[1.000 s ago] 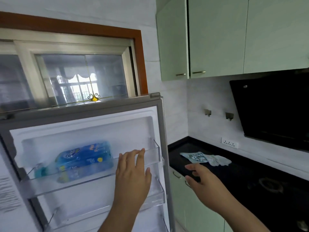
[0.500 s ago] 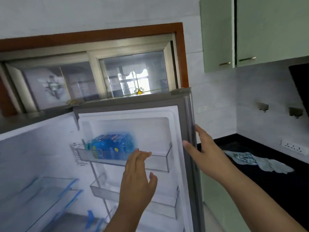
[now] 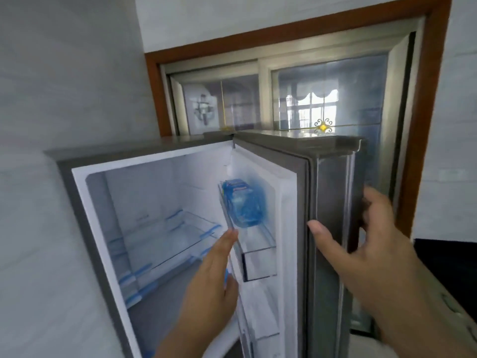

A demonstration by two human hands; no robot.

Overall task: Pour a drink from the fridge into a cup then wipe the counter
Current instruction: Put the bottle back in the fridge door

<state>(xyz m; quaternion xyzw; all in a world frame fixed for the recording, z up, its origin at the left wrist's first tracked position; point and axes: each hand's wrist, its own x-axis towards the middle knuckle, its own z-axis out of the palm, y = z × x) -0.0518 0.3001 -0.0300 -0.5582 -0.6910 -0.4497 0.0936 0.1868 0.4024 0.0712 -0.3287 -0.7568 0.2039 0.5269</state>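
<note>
Holding fridge door (image 3: 333, 228) open w/ right hand (image 3: 366, 244) gripping its edge, so left hand (image 3: 211, 277), fingers straight, reaches blue drink pack (image 3: 244, 204) at 12 o'clock.

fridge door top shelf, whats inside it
A blue drink bottle lies on its side in the top door shelf, nothing else visible there. The left hand covers part of the shelf's front edge.

Pale grey wall (image 3: 64, 86) at left. Brown-framed window (image 3: 296, 99) with sliding glass panes behind; daylight enters. Dark counter (image 3: 449, 259) at right.
</note>
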